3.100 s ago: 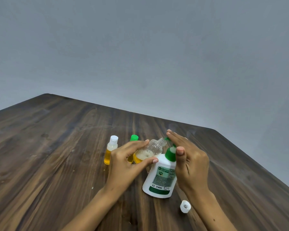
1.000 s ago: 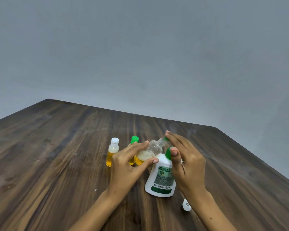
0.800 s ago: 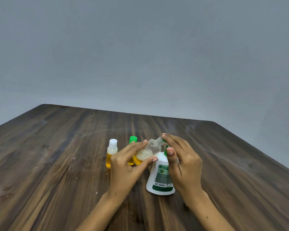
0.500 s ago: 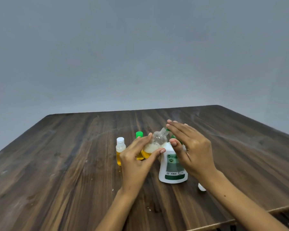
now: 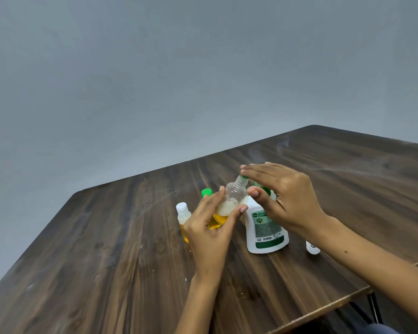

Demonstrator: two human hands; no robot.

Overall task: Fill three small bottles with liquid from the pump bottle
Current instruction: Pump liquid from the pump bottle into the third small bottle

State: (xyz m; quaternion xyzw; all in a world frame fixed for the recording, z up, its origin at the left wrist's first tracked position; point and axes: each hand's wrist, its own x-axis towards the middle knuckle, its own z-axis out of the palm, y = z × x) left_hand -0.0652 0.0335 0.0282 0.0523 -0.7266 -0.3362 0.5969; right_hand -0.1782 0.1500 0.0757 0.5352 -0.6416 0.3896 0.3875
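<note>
My left hand [image 5: 209, 229] holds a small clear bottle [image 5: 232, 198], tilted with its open neck up against the green pump nozzle; yellow liquid and foam fill its lower part. My right hand [image 5: 281, 197] lies with straight fingers on the green pump head of the white pump bottle [image 5: 266, 231], which stands on the table [image 5: 94, 261]. Left of my hand stands a small bottle with a white cap [image 5: 183, 216], holding yellow liquid. Behind my left hand only the top of a green-capped bottle [image 5: 206, 192] shows.
A loose white cap [image 5: 312, 248] lies on the table to the right of the pump bottle, partly behind my right forearm. The table's near right edge [image 5: 348, 303] runs close by. A grey wall stands behind the table.
The view has swung so the table and bottles sit further right and lower. My hands keep the same hold; the right hand's fingers now lie flatter over the pump head.
</note>
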